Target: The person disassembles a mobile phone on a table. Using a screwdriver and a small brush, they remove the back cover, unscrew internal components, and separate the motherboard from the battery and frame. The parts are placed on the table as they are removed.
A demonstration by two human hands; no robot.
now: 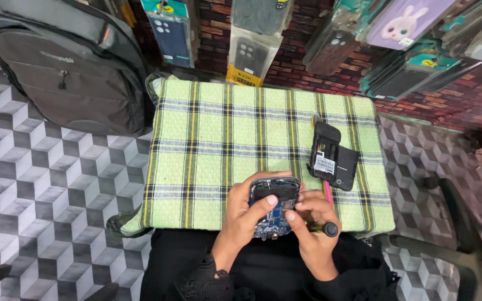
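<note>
**Opened phone held over the checked cloth**

Backpack (68, 67), grey, stands on the patterned floor (34, 189) at far left, just beside the tabletop. Packaged phone cases (252, 50) hang along the brick wall ahead.

Tabletop (207, 134) is covered in a green checked cloth. On its right part lie two dark phone shells (333, 156), overlapping, with a pink-handled tool (328, 192) partly under them.

Your left hand (246, 217) cups the opened phone (273, 203) at the near edge of the tabletop, thumb pressed across its dark upper part. Blue circuit board shows at the lower end. Your right hand (313, 223) pinches the phone's right side with thumb and forefinger and also grips a black-handled screwdriver (323, 227); the tip is hidden.

Handling, as judged: the phone looks light and stiff, but the bare board is fragile and the smooth frame may slip. Best held by the outer frame edges, as you have it, fingers off the board and its small parts.
</note>
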